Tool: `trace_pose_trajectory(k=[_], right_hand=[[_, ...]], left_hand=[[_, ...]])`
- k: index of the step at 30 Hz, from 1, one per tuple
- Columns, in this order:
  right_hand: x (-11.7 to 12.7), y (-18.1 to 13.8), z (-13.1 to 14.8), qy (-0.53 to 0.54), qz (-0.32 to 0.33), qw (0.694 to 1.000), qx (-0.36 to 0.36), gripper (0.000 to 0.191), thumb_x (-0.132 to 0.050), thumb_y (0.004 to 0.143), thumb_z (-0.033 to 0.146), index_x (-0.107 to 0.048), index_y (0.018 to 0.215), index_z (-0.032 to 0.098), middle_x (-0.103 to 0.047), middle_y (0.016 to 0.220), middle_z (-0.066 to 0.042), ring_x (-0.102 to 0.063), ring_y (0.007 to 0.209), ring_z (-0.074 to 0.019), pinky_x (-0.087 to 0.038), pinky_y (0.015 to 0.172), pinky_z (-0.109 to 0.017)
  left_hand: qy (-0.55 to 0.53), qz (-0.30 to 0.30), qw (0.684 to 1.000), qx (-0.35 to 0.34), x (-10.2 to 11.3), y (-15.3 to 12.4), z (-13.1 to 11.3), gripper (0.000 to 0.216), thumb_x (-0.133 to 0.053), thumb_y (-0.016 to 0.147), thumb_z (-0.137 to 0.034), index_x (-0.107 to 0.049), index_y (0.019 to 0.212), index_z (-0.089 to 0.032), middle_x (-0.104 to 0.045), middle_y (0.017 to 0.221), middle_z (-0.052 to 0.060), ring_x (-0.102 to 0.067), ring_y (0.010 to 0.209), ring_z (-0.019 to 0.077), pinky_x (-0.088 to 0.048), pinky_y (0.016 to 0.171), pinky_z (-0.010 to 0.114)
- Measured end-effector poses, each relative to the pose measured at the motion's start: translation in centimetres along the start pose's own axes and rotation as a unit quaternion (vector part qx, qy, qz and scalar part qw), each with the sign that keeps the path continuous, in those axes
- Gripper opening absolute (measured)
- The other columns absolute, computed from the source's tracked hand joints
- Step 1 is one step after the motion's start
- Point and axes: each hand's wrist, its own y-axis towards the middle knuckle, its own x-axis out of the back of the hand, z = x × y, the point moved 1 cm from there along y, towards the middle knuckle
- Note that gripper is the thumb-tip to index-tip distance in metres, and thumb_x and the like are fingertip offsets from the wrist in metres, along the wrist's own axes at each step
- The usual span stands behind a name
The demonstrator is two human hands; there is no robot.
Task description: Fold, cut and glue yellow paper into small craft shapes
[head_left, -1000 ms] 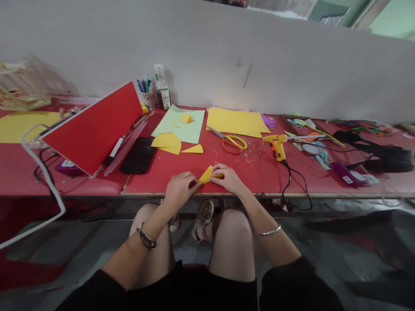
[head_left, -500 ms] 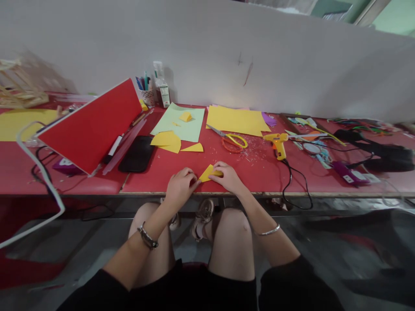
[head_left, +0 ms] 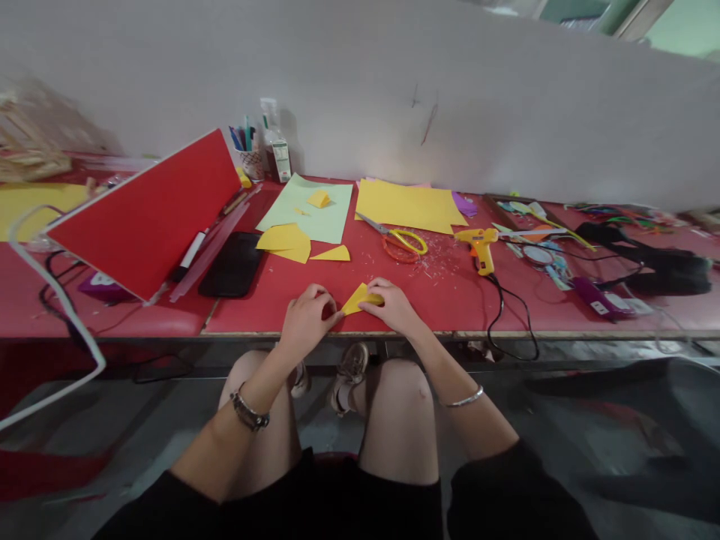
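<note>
A small folded piece of yellow paper (head_left: pixel 355 300) lies near the front edge of the red table, between my two hands. My left hand (head_left: pixel 308 318) pinches its pointed left corner between thumb and finger. On the other side, my right hand (head_left: pixel 388 304) has its thumb and fingers closed on the paper's right part, covering some of it. Beyond the hands lie cut yellow paper pieces (head_left: pixel 286 241), a narrow yellow wedge (head_left: pixel 333 254) and scissors (head_left: pixel 402 241) with yellow and orange handles.
A black phone (head_left: pixel 232 264) and a leaning red board (head_left: pixel 151 214) are on the left. Yellow sheets (head_left: pixel 408 204) and a pale green sheet (head_left: pixel 331 221) lie at the back. A yellow glue gun (head_left: pixel 479 247) with a trailing cord sits to the right, near paper scraps.
The view has shifted slightly. My hands keep hold of the yellow paper in nearly the same place, and the paper's upper corner sits a little higher between them.
</note>
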Motion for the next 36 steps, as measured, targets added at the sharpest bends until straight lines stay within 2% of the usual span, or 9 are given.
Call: trace_pose_trajectory(k=[3, 8, 11, 15, 17, 19, 23, 30, 36], right_hand=[[0.0, 0.0, 0.0, 0.001, 0.002, 1.0, 0.006, 0.009, -0.059, 0.067, 0.024, -0.055, 0.067, 0.015, -0.05, 0.076, -0.002, -0.049, 0.073, -0.0132, -0.038, 0.066, -0.025], [0.0, 0.0, 0.0, -0.005, 0.002, 1.0, 0.01, 0.009, -0.059, 0.067, 0.023, -0.055, 0.066, 0.015, -0.05, 0.077, -0.002, -0.05, 0.073, -0.0134, -0.038, 0.067, -0.025], [0.0, 0.0, 0.1, -0.008, 0.001, 1.0, 0.009, 0.009, -0.06, 0.066, 0.024, -0.055, 0.066, 0.016, -0.05, 0.076, -0.001, -0.049, 0.072, -0.013, -0.038, 0.066, -0.025], [0.0, 0.0, 0.2, -0.015, 0.005, 1.0, 0.007, 0.009, -0.059, 0.067, 0.024, -0.054, 0.067, 0.016, -0.049, 0.075, -0.001, -0.048, 0.069, -0.0121, -0.037, 0.064, -0.024], [0.0, 0.0, 0.2, -0.02, 0.004, 1.0, 0.01, 0.009, -0.059, 0.067, 0.023, -0.054, 0.066, 0.016, -0.049, 0.075, -0.001, -0.048, 0.069, -0.0119, -0.037, 0.063, -0.024], [0.0, 0.0, 0.2, -0.024, 0.002, 1.0, 0.013, 0.009, -0.058, 0.068, 0.023, -0.054, 0.065, 0.016, -0.049, 0.075, -0.001, -0.048, 0.069, -0.0118, -0.037, 0.063, -0.024], [0.0, 0.0, 0.1, -0.028, 0.001, 1.0, 0.014, 0.009, -0.058, 0.068, 0.023, -0.053, 0.064, 0.016, -0.049, 0.074, 0.0, -0.047, 0.069, -0.0116, -0.037, 0.064, -0.023], [-0.1, 0.0, 0.0, -0.032, -0.001, 0.999, 0.022, 0.009, -0.059, 0.068, 0.024, -0.055, 0.068, 0.015, -0.049, 0.076, -0.001, -0.048, 0.07, -0.0123, -0.038, 0.065, -0.024], [-0.2, 0.1, 0.1, -0.038, 0.005, 0.999, 0.031, 0.01, -0.058, 0.069, 0.023, -0.055, 0.065, 0.015, -0.05, 0.076, -0.002, -0.048, 0.071, -0.0122, -0.038, 0.065, -0.024]], left_hand=[[0.007, 0.011, 1.0, -0.008, 0.2, -0.1, 0.2, 0.015, -0.049, 0.076, -0.032, -0.056, 0.077, -0.019, -0.052, 0.093, 0.004, -0.052, 0.087, 0.0186, -0.038, 0.066, 0.029], [-0.017, 0.071, 0.997, -0.025, 0.8, 0.4, 0.9, 0.013, -0.053, 0.073, -0.026, -0.055, 0.084, -0.02, -0.052, 0.097, 0.003, -0.052, 0.089, 0.0184, -0.04, 0.069, 0.029], [-0.049, 0.092, 0.993, -0.064, 1.2, 0.8, 1.3, 0.018, -0.052, 0.072, -0.021, -0.053, 0.09, -0.018, -0.052, 0.098, 0.005, -0.053, 0.087, 0.0169, -0.042, 0.071, 0.029], [-0.084, 0.038, 0.982, -0.165, 1.5, 0.5, 1.5, 0.025, -0.036, 0.079, -0.015, -0.051, 0.099, -0.017, -0.055, 0.097, 0.005, -0.051, 0.091, 0.0139, -0.041, 0.079, 0.027], [-0.048, 0.024, 0.978, -0.199, 1.3, -0.1, 1.3, 0.028, -0.032, 0.082, -0.017, -0.051, 0.102, -0.018, -0.056, 0.1, 0.006, -0.05, 0.095, 0.0147, -0.039, 0.082, 0.029], [0.01, 0.037, 0.975, -0.217, 0.8, -0.7, 1.1, 0.03, -0.032, 0.083, -0.022, -0.05, 0.108, -0.02, -0.056, 0.106, 0.006, -0.048, 0.099, 0.0163, -0.038, 0.084, 0.03], [0.092, 0.07, 0.964, -0.239, 0.0, -1.5, 0.8, 0.035, -0.035, 0.083, -0.029, -0.044, 0.117, -0.023, -0.052, 0.116, 0.004, -0.045, 0.106, 0.0171, -0.033, 0.089, 0.031], [0.114, 0.044, 0.96, -0.253, -0.6, -2.0, 0.9, 0.039, -0.037, 0.082, -0.032, -0.042, 0.119, -0.018, -0.049, 0.12, 0.006, -0.044, 0.108, 0.0179, -0.033, 0.09, 0.032], [0.116, 0.03, 0.965, -0.235, -0.9, -2.2, 0.8, 0.039, -0.041, 0.08, -0.03, -0.043, 0.119, -0.022, -0.05, 0.12, 0.006, -0.047, 0.106, 0.0181, -0.034, 0.091, 0.033]])
